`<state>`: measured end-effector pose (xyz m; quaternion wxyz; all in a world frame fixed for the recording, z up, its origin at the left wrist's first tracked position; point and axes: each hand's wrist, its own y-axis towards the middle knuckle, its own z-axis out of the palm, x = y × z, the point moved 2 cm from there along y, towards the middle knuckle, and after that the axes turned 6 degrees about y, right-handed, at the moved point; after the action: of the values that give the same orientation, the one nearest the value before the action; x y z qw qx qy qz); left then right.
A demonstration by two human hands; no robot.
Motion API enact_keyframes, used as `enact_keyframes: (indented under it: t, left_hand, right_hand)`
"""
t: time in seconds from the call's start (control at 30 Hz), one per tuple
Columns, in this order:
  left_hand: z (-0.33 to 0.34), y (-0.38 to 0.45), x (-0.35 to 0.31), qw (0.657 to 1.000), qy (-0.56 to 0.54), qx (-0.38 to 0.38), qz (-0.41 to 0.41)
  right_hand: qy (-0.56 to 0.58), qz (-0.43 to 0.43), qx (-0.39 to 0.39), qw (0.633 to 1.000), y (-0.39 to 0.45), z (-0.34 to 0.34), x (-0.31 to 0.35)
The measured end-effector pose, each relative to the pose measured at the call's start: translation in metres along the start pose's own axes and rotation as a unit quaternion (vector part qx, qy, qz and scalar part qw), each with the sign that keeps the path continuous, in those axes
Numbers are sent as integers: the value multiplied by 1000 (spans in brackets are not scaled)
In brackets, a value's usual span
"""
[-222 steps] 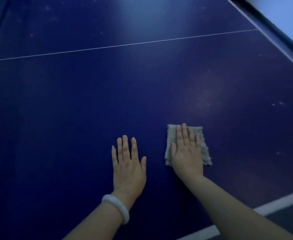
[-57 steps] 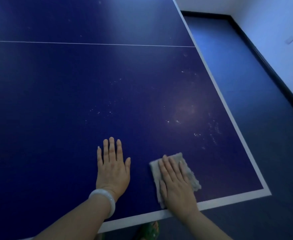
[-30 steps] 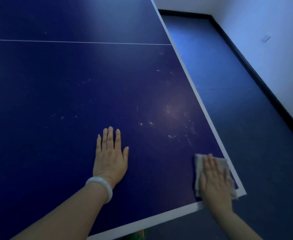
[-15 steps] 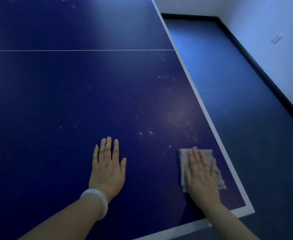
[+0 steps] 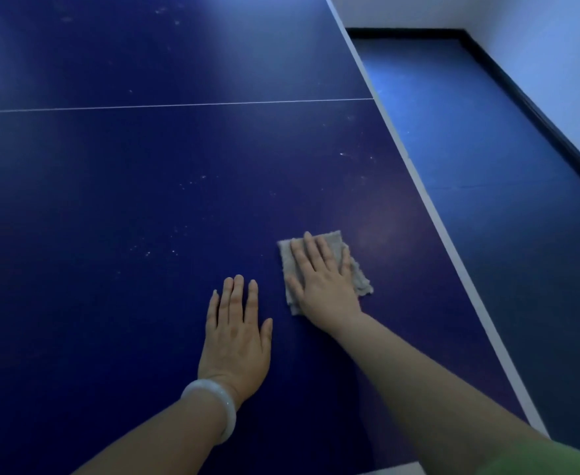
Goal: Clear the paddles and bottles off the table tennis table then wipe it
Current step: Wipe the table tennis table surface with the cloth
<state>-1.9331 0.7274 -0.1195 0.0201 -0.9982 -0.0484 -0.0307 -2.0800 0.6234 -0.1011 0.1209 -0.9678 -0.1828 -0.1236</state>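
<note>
Step in hand: wiping; no paddles or bottles show on the visible part of the table tennis table [image 5: 117, 186], so the clearing looks done.
Cloth: a small grey cloth [image 5: 357, 275] lies flat on the blue top, right of centre and toward the near end, well inside the white right edge line.
Cloth axis: its long side runs near to far, tilted a little so the far end leans left; the far corners point up the table.
Right hand: the right hand [image 5: 322, 279] presses flat on the cloth, fingers straight and slightly spread, nothing curled round the fabric.
Left hand: the left hand [image 5: 235, 334] rests palm down on the bare top just left of the cloth, fingers straight and close together, holding nothing; a pale bangle [image 5: 213, 406] sits on the wrist.
Marks left: pale specks [image 5: 158, 250] lie left of the cloth and further up; in this dim light they may be dust or scuffs.
Risk: with only a flat palm on it, the cloth could bunch or slip out on a fast stroke.
Risk: a stroke carried right could push it over the edge onto the floor [image 5: 487, 138].
Risk: the leaning left hand may smudge a wiped patch.
</note>
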Motion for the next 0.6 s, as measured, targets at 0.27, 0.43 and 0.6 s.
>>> enact_keyframes:
  t: [0.27, 0.43, 0.6]
  left_hand:
    - [-3, 1, 0, 1000, -16, 4, -2]
    - [-2, 0, 0, 1000, -13, 8, -5]
    - [-2, 0, 1, 1000, -16, 10, -7]
  right_hand:
    - [108, 352, -90, 925, -18, -45, -117]
    - [3, 89, -43, 995, -9, -5, -22]
    - [-59, -9, -47, 997, -52, -3, -76]
